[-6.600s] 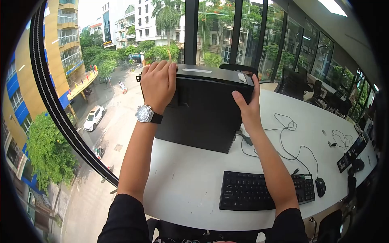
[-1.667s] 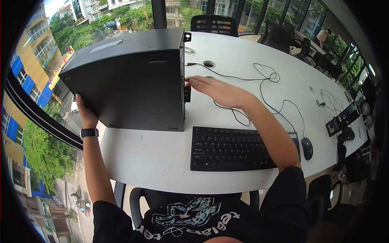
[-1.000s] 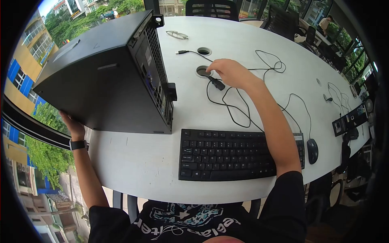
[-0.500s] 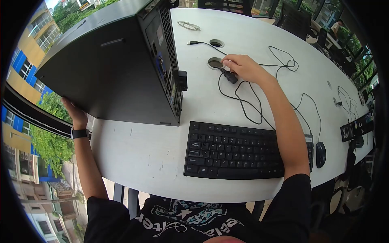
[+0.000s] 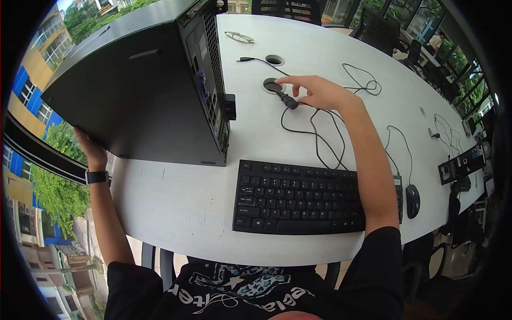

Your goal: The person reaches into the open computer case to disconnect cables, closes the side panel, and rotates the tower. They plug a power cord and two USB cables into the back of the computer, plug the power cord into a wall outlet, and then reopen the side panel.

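A black computer tower (image 5: 141,106) stands at the left of the white table, its back panel with ports turned to the right. My left hand (image 5: 93,151), with a dark watch band at the wrist, grips the tower's lower left edge; its fingertips are hidden behind the case. My right hand (image 5: 324,94) is over the table beside a black power plug (image 5: 289,101). Its index finger reaches out toward a round cable hole (image 5: 272,85) and the thumb is apart from it, right by the plug. Nothing shows between these fingers. The plug's cord runs in loops toward the keyboard.
A black keyboard (image 5: 298,200) lies below my right forearm, with a mouse (image 5: 412,201) to its right. Farther back are a cable connector (image 5: 245,59), a second cable hole (image 5: 274,60) and eyeglasses (image 5: 239,37). A desk phone (image 5: 453,169) sits at the right edge.
The fingers of my right hand have spread from a closer curl near the plug, the index finger now stretched out. The view has shifted slightly; my left hand stays on the tower.
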Demonstrator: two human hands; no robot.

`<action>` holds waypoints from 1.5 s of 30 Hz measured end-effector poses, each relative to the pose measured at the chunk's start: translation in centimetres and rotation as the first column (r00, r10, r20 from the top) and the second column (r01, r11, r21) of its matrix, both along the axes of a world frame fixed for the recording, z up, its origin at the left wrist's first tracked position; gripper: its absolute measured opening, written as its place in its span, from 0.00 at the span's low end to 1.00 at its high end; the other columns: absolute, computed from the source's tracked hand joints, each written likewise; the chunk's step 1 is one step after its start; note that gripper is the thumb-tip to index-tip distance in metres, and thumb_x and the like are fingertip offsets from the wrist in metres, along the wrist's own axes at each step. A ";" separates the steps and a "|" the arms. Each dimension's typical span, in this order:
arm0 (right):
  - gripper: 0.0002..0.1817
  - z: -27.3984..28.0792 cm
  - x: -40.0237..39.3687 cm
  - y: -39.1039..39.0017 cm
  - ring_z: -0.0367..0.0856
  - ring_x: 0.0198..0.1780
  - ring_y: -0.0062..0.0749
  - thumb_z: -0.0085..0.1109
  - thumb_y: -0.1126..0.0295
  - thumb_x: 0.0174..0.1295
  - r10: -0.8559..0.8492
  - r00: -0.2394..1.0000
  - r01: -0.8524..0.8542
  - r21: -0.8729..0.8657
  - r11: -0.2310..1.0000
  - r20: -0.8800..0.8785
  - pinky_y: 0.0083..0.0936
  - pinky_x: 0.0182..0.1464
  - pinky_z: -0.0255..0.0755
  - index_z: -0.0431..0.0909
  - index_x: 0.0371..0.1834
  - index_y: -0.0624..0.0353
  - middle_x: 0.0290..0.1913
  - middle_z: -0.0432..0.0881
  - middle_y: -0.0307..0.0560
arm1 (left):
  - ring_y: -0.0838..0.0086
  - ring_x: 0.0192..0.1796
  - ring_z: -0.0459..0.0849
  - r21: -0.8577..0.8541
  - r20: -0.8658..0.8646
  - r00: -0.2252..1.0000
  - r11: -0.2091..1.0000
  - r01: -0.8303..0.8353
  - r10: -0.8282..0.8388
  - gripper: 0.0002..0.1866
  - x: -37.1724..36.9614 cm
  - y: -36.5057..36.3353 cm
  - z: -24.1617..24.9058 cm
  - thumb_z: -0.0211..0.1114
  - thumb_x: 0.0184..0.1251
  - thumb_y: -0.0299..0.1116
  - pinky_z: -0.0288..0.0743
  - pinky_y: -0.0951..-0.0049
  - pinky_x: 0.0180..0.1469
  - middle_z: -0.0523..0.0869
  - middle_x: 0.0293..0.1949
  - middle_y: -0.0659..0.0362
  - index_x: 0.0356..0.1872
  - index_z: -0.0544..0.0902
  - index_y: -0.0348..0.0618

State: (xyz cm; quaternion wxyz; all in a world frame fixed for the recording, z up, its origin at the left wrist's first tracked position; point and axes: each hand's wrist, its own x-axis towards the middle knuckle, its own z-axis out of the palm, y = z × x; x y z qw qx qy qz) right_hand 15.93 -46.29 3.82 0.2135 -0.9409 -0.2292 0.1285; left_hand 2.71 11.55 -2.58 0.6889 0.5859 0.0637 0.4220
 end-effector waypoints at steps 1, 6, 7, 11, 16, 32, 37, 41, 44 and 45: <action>0.34 -1.2 0.5 -0.3 0.82 0.44 0.30 0.60 0.79 0.67 0.118 0.988 -0.109 -0.088 0.990 0.100 0.31 0.47 0.80 0.73 0.75 0.31 0.50 0.83 0.41 | 0.63 0.80 0.61 -0.006 -0.001 1.000 1.000 0.008 -0.008 0.44 -0.1 -0.4 0.1 0.41 0.81 0.68 0.51 0.58 0.82 0.61 0.81 0.57 0.82 0.57 0.44; 0.27 -0.6 -0.2 1.6 0.83 0.56 0.39 0.67 0.76 0.63 0.298 0.927 -0.249 -0.221 0.943 0.226 0.35 0.61 0.79 0.83 0.65 0.39 0.58 0.80 0.38 | 0.62 0.80 0.61 -0.021 -0.003 0.999 0.999 0.032 -0.032 0.44 -0.4 -1.6 0.8 0.40 0.81 0.69 0.52 0.57 0.82 0.62 0.81 0.56 0.82 0.56 0.45; 0.27 -0.7 -0.2 1.8 0.83 0.56 0.39 0.67 0.76 0.63 0.297 0.928 -0.248 -0.222 0.943 0.227 0.35 0.61 0.79 0.83 0.65 0.39 0.58 0.80 0.38 | 0.62 0.80 0.61 -0.006 -0.009 0.999 0.999 0.050 -0.050 0.44 -0.4 -1.6 0.8 0.40 0.81 0.69 0.52 0.57 0.82 0.62 0.81 0.56 0.83 0.56 0.45; 0.15 -0.3 -0.8 3.9 0.83 0.53 0.40 0.72 0.69 0.62 0.349 0.828 -0.433 0.105 0.895 0.439 0.36 0.55 0.79 0.85 0.53 0.52 0.56 0.81 0.42 | 0.62 0.80 0.60 0.034 -0.002 0.997 0.997 0.073 -0.073 0.45 -0.2 -0.7 0.1 0.39 0.80 0.70 0.51 0.57 0.82 0.62 0.80 0.55 0.83 0.55 0.45; 0.18 4.5 -5.6 6.8 0.87 0.42 0.38 0.79 0.60 0.56 0.244 0.962 -0.261 0.145 0.954 0.123 0.35 0.44 0.79 0.85 0.40 0.62 0.38 0.88 0.44 | 0.62 0.80 0.60 0.073 -0.031 0.999 0.997 0.019 -0.017 0.47 -0.2 -0.4 0.1 0.41 0.78 0.72 0.50 0.57 0.82 0.63 0.79 0.55 0.82 0.56 0.45; 0.28 2.4 -8.2 9.7 0.86 0.33 0.55 0.64 0.45 0.64 0.555 0.824 -0.537 -0.157 0.829 0.113 0.42 0.40 0.79 0.88 0.35 0.66 0.24 0.83 0.59 | 0.61 0.81 0.59 0.051 -0.034 0.999 0.999 -0.010 0.011 0.45 -0.6 -3.5 1.6 0.39 0.78 0.72 0.50 0.56 0.82 0.59 0.82 0.57 0.84 0.54 0.50; 0.29 0.5 -7.9 9.4 0.81 0.27 0.56 0.65 0.43 0.64 0.531 0.817 -0.536 -0.040 0.843 0.225 0.42 0.33 0.75 0.85 0.30 0.65 0.19 0.79 0.57 | 0.58 0.80 0.59 -0.024 -0.001 1.000 0.999 -0.024 0.024 0.45 -0.6 -4.8 2.3 0.41 0.76 0.73 0.52 0.52 0.81 0.60 0.80 0.56 0.83 0.57 0.53; 0.28 0.2 -8.0 9.9 0.81 0.25 0.56 0.65 0.45 0.64 0.500 0.839 -0.510 -0.011 0.860 0.216 0.42 0.32 0.74 0.86 0.32 0.66 0.19 0.79 0.58 | 0.57 0.80 0.60 -0.036 -0.019 1.000 0.999 -0.025 0.025 0.45 -0.6 -4.9 2.5 0.42 0.76 0.73 0.52 0.52 0.81 0.60 0.80 0.55 0.82 0.57 0.53; 0.26 0.2 -8.8 10.3 0.83 0.29 0.56 0.65 0.47 0.63 0.450 0.880 -0.457 0.013 0.889 0.154 0.42 0.36 0.77 0.87 0.36 0.65 0.23 0.82 0.60 | 0.57 0.79 0.60 -0.025 -0.007 1.000 0.999 -0.027 0.027 0.45 -0.5 -4.5 2.2 0.42 0.76 0.73 0.52 0.51 0.81 0.59 0.80 0.55 0.82 0.57 0.53; 0.24 0.3 -9.0 10.3 0.86 0.33 0.56 0.65 0.49 0.63 0.403 0.911 -0.408 0.045 0.912 0.081 0.43 0.40 0.79 0.88 0.39 0.65 0.26 0.85 0.62 | 0.57 0.80 0.60 -0.020 -0.005 1.000 0.999 -0.029 0.029 0.45 -0.6 -4.7 2.3 0.42 0.76 0.72 0.52 0.51 0.81 0.59 0.80 0.55 0.83 0.57 0.53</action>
